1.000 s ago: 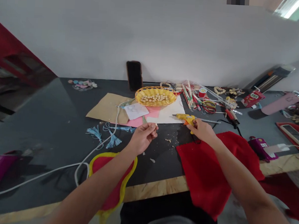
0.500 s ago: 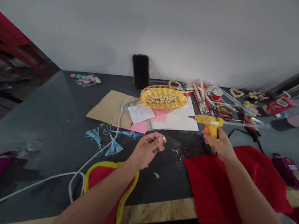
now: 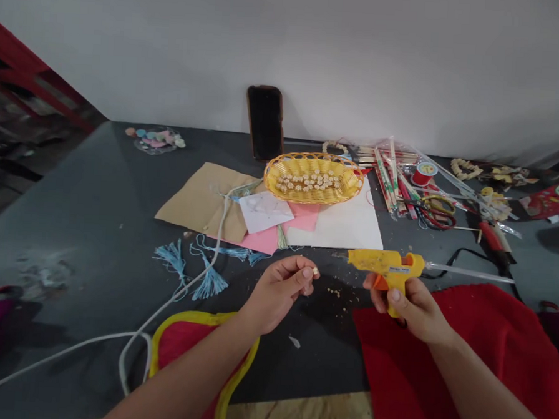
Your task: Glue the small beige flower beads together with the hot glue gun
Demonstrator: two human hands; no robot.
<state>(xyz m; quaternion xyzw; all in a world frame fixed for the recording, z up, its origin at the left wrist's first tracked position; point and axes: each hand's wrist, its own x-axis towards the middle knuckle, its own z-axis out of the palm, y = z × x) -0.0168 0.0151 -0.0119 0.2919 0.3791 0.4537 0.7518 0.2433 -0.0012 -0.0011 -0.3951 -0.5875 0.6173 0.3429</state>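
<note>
Between thumb and fingertips, my left hand [image 3: 282, 291] pinches a small cream bead-like piece [image 3: 315, 271], too tiny to make out fully. My right hand [image 3: 412, 304] is wrapped around the handle of a yellow hot glue gun [image 3: 384, 263], its nozzle pointing left towards the left hand. A clear glue stick [image 3: 473, 273] sticks out of the gun's back. Tiny cream beads [image 3: 334, 292] lie on the dark table between the hands. Behind them stands a yellow woven basket [image 3: 274, 184] with many small cream flower-shaped pieces in it.
Blue tassels [image 3: 210, 282] and a white cable [image 3: 216, 250] lie at left, near brown paper [image 3: 191, 198]. A phone [image 3: 265, 124] leans on the wall. Scissors [image 3: 439, 208], thread [image 3: 424, 173] and packaged sticks crowd the back right. Red cloth [image 3: 488, 333] lies under my right arm.
The glue gun has come down and nearer in my right hand, its nozzle now lower beside my left hand. My left hand still pinches the small piece. The view has shifted slightly.
</note>
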